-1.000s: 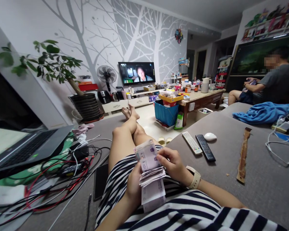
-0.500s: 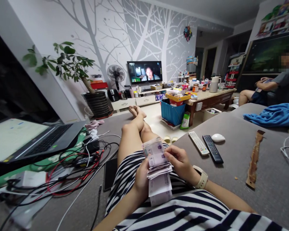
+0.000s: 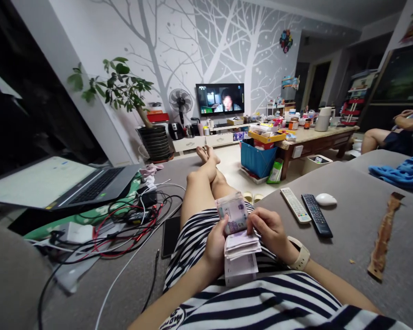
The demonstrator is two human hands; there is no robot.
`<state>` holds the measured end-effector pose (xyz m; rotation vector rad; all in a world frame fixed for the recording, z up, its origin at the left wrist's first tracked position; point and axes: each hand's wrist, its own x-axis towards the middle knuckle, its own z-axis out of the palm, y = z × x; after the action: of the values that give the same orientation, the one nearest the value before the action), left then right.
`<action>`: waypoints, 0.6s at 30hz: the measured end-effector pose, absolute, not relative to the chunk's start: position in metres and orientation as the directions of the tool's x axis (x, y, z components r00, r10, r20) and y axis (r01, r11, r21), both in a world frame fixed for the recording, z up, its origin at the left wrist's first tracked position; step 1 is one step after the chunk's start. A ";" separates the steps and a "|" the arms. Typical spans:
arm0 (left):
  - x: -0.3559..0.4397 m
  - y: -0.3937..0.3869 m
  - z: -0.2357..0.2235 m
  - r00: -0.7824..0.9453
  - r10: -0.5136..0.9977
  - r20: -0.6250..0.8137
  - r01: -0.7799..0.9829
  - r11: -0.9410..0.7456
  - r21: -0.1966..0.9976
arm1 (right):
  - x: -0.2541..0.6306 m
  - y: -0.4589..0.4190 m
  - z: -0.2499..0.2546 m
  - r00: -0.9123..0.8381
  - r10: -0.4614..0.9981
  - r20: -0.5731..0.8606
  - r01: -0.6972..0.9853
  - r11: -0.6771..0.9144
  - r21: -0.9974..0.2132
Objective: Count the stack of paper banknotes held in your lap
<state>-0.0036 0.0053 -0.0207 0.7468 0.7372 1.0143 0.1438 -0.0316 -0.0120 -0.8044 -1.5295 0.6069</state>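
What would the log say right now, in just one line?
left hand: holds notes | right hand: touches notes | black remote: on sofa, beside mouse | TV: on

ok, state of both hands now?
Left hand: closed, holding the banknotes.
Right hand: curled at the banknotes' edge; can't tell whether it's gripping one.

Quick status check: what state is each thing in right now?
Banknotes: held, some bent over
Left hand: closed on banknotes
Right hand: fingers curled at banknotes' edge, grip unclear
Laptop: open, screen lit
Television: on
Fan: upright, spinning unclear
White remote: buttons up
Black remote: buttons up
Cables: tangled
Blue cloth: crumpled
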 end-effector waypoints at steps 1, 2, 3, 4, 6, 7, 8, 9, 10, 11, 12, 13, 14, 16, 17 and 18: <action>-0.004 0.005 -0.022 0.354 0.919 -0.176 -0.451 0.333 0.828 | 0.144 -0.031 -0.013 0.011 0.792 0.610 0.150 0.602 -0.784; -0.005 0.005 -0.023 0.363 0.916 -0.171 -0.440 0.331 0.835 | 0.143 -0.029 -0.014 0.049 0.805 0.591 0.160 0.578 -0.800; -0.006 0.005 -0.024 0.365 0.915 -0.171 -0.431 0.329 0.840 | 0.143 -0.027 -0.015 0.091 0.817 0.569 0.171 0.550 -0.817; -0.006 0.004 -0.024 0.361 0.916 -0.173 -0.428 0.328 0.842 | 0.143 -0.025 -0.017 0.129 0.827 0.547 0.183 0.522 -0.833; -0.007 0.002 -0.022 0.359 0.920 -0.160 -0.429 0.314 0.847 | 0.144 -0.021 -0.019 0.173 0.843 0.510 0.208 0.474 -0.855; -0.007 0.001 -0.021 0.357 0.922 -0.147 -0.435 0.304 0.848 | 0.144 -0.020 -0.019 0.175 0.851 0.495 0.218 0.457 -0.862; -0.007 0.000 -0.019 0.353 0.926 -0.134 -0.443 0.291 0.848 | 0.145 -0.018 -0.020 0.169 0.859 0.483 0.224 0.443 -0.868; -0.008 -0.001 -0.018 0.344 0.931 -0.123 -0.449 0.278 0.849 | 0.145 -0.018 -0.021 0.163 0.866 0.473 0.228 0.433 -0.872; -0.008 -0.002 -0.016 0.335 0.935 -0.120 -0.451 0.271 0.851 | 0.145 -0.017 -0.021 0.158 0.869 0.468 0.231 0.428 -0.874; -0.008 -0.003 -0.014 0.323 0.937 -0.129 -0.449 0.272 0.851 | 0.145 -0.017 -0.021 0.155 0.871 0.466 0.233 0.426 -0.874; -0.009 -0.004 -0.012 0.311 0.939 -0.146 -0.446 0.279 0.850 | 0.145 -0.017 -0.021 0.152 0.872 0.466 0.233 0.426 -0.874; -0.009 -0.005 -0.011 0.300 0.940 -0.162 -0.444 0.288 0.849 | 0.145 -0.017 -0.021 0.151 0.871 0.468 0.231 0.429 -0.873; -0.009 -0.005 -0.009 0.295 0.939 -0.177 -0.444 0.299 0.845 | 0.145 -0.017 -0.022 0.149 0.869 0.471 0.226 0.434 -0.872; -0.009 -0.006 -0.008 0.302 0.932 -0.198 -0.461 0.325 0.826 | 0.144 -0.018 -0.022 0.149 0.862 0.484 0.209 0.451 -0.868; -0.009 -0.005 -0.008 0.312 0.927 -0.209 -0.474 0.342 0.812 | 0.144 -0.019 -0.022 0.146 0.857 0.494 0.201 0.463 -0.863; -0.008 -0.005 -0.008 0.323 0.921 -0.219 -0.489 0.360 0.794 | 0.144 -0.020 -0.021 0.141 0.852 0.505 0.194 0.476 -0.858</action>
<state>-0.0085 -0.0051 -0.0083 0.6871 0.7499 1.0271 0.1439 -0.0197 -0.0215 -1.0054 -1.3783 0.6148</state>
